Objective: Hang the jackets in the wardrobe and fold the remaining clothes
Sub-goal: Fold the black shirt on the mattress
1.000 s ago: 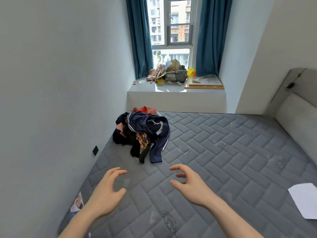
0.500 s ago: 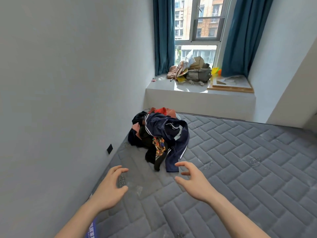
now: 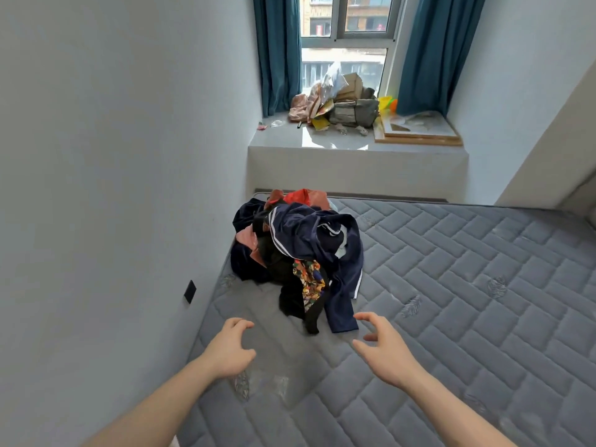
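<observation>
Clothes pile (image 3: 298, 253): heaped on the mattress (image 3: 451, 285), against the wall.
My left hand (image 3: 230, 348): near the pile, fingers loosely curled, holding nothing.
My right hand (image 3: 383, 348): near the pile, fingers spread, holding nothing.

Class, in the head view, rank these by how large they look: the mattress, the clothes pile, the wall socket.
1. mattress
2. clothes pile
3. wall socket

The gaps are wide, so nearness does not change the order.

Both hands have moved forward over the mattress (image 3: 451, 285) toward the pile of clothes (image 3: 300, 250) near its far left corner. The left hand (image 3: 230, 348) and right hand (image 3: 383, 348) now hover just short of the pile's near edge, fingers loosely curled, touching nothing.
</observation>
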`<state>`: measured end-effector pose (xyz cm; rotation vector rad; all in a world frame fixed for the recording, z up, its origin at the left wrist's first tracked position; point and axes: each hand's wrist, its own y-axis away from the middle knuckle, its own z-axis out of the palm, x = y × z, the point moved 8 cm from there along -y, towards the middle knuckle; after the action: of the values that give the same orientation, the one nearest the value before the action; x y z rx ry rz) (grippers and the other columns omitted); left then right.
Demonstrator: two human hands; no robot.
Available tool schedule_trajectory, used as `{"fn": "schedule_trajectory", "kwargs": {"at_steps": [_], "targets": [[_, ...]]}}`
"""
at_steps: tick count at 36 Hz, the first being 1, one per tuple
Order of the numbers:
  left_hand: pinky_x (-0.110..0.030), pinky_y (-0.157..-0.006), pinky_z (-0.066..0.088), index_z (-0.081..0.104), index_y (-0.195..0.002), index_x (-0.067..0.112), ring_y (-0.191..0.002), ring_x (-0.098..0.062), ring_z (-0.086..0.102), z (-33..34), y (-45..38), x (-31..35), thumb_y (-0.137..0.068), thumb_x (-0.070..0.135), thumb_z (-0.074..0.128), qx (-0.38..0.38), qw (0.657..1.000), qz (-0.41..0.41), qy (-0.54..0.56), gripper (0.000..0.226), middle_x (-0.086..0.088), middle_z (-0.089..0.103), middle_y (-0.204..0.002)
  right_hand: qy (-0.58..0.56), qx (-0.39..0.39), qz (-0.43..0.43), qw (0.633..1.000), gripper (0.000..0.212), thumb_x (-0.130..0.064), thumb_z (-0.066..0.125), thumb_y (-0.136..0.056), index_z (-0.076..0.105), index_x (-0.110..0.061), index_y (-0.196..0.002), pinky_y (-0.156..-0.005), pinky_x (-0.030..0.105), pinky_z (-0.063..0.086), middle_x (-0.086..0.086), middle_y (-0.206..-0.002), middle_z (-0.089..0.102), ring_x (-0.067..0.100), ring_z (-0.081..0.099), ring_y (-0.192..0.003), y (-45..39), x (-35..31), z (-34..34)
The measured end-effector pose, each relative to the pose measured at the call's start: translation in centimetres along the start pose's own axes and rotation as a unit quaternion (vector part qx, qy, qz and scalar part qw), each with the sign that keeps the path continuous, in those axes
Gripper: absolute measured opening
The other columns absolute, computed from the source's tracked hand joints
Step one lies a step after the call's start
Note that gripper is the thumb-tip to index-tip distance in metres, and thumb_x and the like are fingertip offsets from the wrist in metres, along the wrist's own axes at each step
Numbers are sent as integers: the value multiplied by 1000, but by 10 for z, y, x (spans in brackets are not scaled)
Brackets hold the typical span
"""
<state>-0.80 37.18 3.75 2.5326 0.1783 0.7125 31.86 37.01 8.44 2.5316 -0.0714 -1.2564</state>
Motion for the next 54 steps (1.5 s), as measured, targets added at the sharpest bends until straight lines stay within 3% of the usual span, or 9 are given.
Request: {"fn": "schedule_trajectory", "kwargs": {"at_steps": [13, 18, 24, 30, 35, 37, 42, 50, 54], "targets": [[-33, -109, 41, 37, -150, 26, -135, -25, 45, 104, -185, -126, -88, 32, 59, -81, 990, -62, -96, 66, 1, 19, -160, 50, -12, 95, 994, 53, -21, 64, -89, 45, -36, -137, -91, 30, 48, -7, -131, 48, 11, 58, -106, -147, 115, 125], [-39, -111, 40, 29, -155, 27, -141, -32, 36, 152, -237, -159, -90, 29, 60, -107, 981, -72, -148, 72, -2, 8, -165, 49, -1, 121, 991, 61, -24, 65, -90, 40, -31, -145, -80, 26, 48, -5, -139, 48, 4, 57, -93, -197, 163, 164], [-47, -118, 34, 9, -162, 32, -150, -41, 19, 193, -284, -194, -86, 36, 71, -135, 972, -92, -168, 98, -3, -13, -169, 53, 6, 131, 990, 79, -35, 72, -89, 27, -25, -154, -102, 33, 45, 2, -152, 45, 21, 52, -130, -256, 192, 200], [-52, -118, 33, -9, -160, 39, -153, -47, 0, 219, -316, -223, -78, 54, 80, -138, 969, -87, -187, 123, 5, -21, -168, 26, 23, 143, 989, 93, -40, 75, -87, 20, -21, -158, -104, 35, 44, 2, -156, 41, 23, 47, -137, -318, 201, 226], [-56, -114, 38, -16, -158, 41, -153, -46, -5, 237, -323, -235, -79, 53, 80, -91, 973, -77, -196, 125, 9, -28, -165, -45, 67, 181, 980, 107, -45, 79, -82, 12, -16, -159, -107, 37, 41, 4, -154, 44, 27, 47, -138, -355, 215, 243], [-54, -113, 39, -17, -158, 41, -153, -46, -5, 239, -325, -237, -79, 54, 79, -88, 974, -72, -195, 125, 10, -29, -165, -69, 87, 208, 972, 100, -44, 78, -84, 17, -14, -157, -104, 38, 43, 6, -149, 49, 30, 50, -134, -364, 223, 251], [-51, -110, 44, -19, -156, 44, -153, -45, -9, 242, -329, -241, -79, 55, 79, -77, 976, -58, -197, 125, 12, -32, -163, -68, 115, 228, 964, 46, -21, 59, -93, 53, -23, -139, -92, 34, 43, 6, -131, 64, 34, 58, -120, -364, 234, 269], [-52, -113, 39, -17, -156, 45, -153, -46, -11, 235, -327, -238, -76, 56, 81, -101, 974, -66, -190, 127, 13, -30, -164, -24, 50, 177, 983, 40, -23, 43, -95, 55, -27, -133, -90, 37, 49, 3, -120, 67, 27, 60, -105, -301, 208, 277], [-48, -122, 28, 0, -162, 33, -154, -43, 4, 215, -309, -220, -76, 56, 79, -150, 974, -84, -149, 119, 6, -10, -170, 16, 4, 163, 987, 40, -23, 43, -97, 55, -27, -135, -89, 33, 50, 2, -123, 67, 23, 61, -108, -245, 191, 249]]}}
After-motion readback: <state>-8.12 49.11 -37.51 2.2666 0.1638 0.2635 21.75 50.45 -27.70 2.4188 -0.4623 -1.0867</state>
